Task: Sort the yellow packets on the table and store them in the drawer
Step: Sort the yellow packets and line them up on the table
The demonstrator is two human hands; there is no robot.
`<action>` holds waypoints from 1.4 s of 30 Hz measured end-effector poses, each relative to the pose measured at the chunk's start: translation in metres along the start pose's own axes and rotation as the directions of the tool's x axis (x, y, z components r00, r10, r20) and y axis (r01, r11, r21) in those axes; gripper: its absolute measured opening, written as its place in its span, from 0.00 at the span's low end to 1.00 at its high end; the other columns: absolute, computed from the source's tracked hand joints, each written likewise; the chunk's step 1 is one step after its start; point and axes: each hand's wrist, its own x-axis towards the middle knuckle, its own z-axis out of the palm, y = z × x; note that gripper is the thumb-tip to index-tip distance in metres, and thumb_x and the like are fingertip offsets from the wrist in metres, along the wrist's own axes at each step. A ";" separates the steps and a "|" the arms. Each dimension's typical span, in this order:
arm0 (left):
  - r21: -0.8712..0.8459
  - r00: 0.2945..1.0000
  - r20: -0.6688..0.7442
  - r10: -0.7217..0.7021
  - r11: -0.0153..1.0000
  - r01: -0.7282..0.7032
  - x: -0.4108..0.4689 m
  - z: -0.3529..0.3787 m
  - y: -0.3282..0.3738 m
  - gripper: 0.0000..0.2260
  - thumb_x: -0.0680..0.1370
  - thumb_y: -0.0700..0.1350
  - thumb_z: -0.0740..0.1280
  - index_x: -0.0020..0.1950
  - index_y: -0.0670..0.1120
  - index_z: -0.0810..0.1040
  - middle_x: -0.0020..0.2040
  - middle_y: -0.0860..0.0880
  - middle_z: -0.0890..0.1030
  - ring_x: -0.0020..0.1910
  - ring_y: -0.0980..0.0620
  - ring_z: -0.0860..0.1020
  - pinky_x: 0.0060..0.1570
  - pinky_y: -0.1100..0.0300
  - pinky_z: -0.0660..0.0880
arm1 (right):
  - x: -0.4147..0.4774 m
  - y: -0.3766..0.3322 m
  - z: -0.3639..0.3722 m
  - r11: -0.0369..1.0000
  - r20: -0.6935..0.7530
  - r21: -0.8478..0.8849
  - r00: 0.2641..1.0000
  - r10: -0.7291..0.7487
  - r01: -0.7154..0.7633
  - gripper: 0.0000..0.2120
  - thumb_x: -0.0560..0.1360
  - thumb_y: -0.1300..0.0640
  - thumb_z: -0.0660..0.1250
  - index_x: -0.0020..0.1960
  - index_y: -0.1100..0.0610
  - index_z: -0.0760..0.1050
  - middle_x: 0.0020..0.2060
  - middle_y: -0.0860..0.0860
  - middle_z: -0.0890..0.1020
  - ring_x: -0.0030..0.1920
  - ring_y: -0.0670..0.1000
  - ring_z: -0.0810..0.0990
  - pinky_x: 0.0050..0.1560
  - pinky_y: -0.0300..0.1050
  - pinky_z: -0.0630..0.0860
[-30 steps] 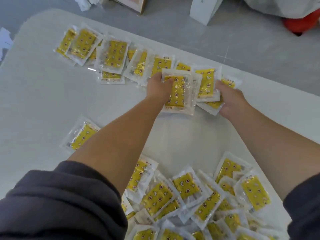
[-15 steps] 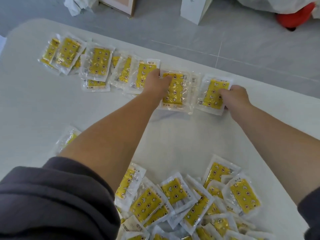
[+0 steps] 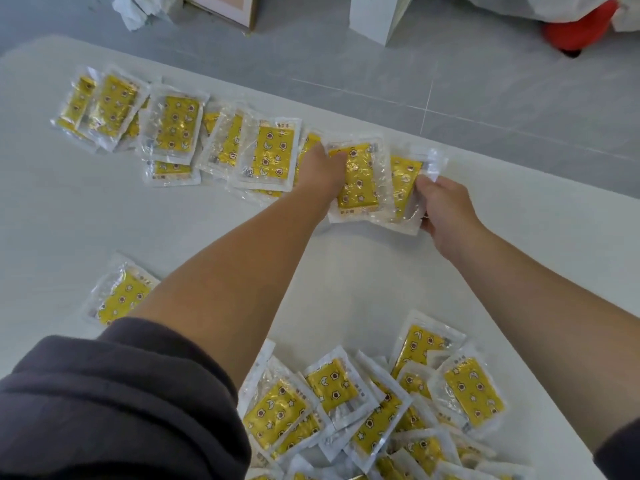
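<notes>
Several yellow packets in clear wrap lie in an overlapping row [image 3: 176, 128] along the far side of the white table [image 3: 52, 216]. At the row's right end my left hand [image 3: 320, 173] grips a small stack of packets [image 3: 358, 180]. My right hand [image 3: 446, 209] pinches the right edge of another packet [image 3: 403, 183] that is tucked partly under that stack. A loose heap of packets [image 3: 381, 414] lies near me at the lower right. One single packet [image 3: 119, 296] sits at the left, partly behind my left arm. No drawer is in view.
The table's far edge runs diagonally from upper left to right, with grey tiled floor [image 3: 485, 81] beyond it. On the floor stand a white box [image 3: 375, 15], a cardboard box [image 3: 225, 10], crumpled white material [image 3: 138, 8] and a red object [image 3: 581, 29].
My right hand has slid its packet leftward, so it now overlaps under the stack in my left hand. The view has shifted slightly and the single left packet shows more fully.
</notes>
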 end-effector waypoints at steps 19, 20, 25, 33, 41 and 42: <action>0.526 0.874 0.047 0.483 0.732 -0.433 -0.031 0.004 -0.015 0.12 0.77 0.38 0.65 0.59 0.45 0.76 0.59 0.48 0.74 0.50 0.51 0.75 0.52 0.60 0.74 | -0.012 0.034 -0.068 0.697 -0.301 -0.716 0.888 -0.349 0.031 0.21 0.78 0.55 0.62 0.69 0.57 0.66 0.66 0.55 0.68 0.63 0.58 0.71 0.54 0.53 0.70; 0.524 0.875 0.063 0.481 0.730 -0.439 -0.040 -0.006 -0.025 0.10 0.76 0.38 0.65 0.57 0.45 0.76 0.56 0.49 0.74 0.48 0.52 0.75 0.50 0.60 0.74 | -0.022 0.038 -0.062 0.683 -0.283 -0.728 0.884 -0.373 0.055 0.21 0.78 0.56 0.62 0.69 0.57 0.66 0.66 0.56 0.68 0.63 0.59 0.71 0.56 0.54 0.71; 0.546 0.906 0.106 0.410 0.737 -0.398 -0.088 -0.062 -0.083 0.04 0.76 0.40 0.65 0.50 0.45 0.77 0.46 0.52 0.75 0.42 0.55 0.73 0.44 0.63 0.70 | -0.089 0.071 -0.016 0.671 -0.109 -0.717 0.921 -0.375 0.188 0.20 0.76 0.60 0.61 0.67 0.57 0.68 0.64 0.54 0.69 0.62 0.57 0.72 0.59 0.55 0.71; 0.602 0.960 0.084 0.268 0.754 -0.263 -0.158 -0.172 -0.169 0.03 0.76 0.41 0.66 0.50 0.46 0.77 0.45 0.52 0.75 0.44 0.53 0.74 0.44 0.57 0.73 | -0.196 0.116 0.082 0.589 0.198 -0.737 0.939 -0.282 0.332 0.17 0.77 0.60 0.60 0.66 0.56 0.70 0.62 0.52 0.72 0.60 0.54 0.73 0.59 0.50 0.72; 0.693 0.979 -0.063 0.192 0.715 -0.095 -0.186 -0.281 -0.245 0.16 0.73 0.47 0.72 0.59 0.47 0.75 0.58 0.49 0.74 0.57 0.47 0.73 0.54 0.53 0.73 | -0.270 0.151 0.199 0.640 0.342 -0.685 0.929 -0.140 0.348 0.09 0.78 0.56 0.61 0.58 0.51 0.73 0.48 0.44 0.75 0.47 0.47 0.76 0.48 0.48 0.78; 0.712 0.982 -0.037 0.187 0.695 -0.105 -0.187 -0.289 -0.253 0.19 0.72 0.50 0.73 0.60 0.47 0.75 0.57 0.48 0.75 0.57 0.47 0.74 0.55 0.52 0.72 | -0.277 0.154 0.211 0.657 0.339 -0.675 0.932 -0.127 0.335 0.08 0.77 0.56 0.61 0.56 0.51 0.73 0.47 0.43 0.75 0.46 0.46 0.76 0.46 0.48 0.78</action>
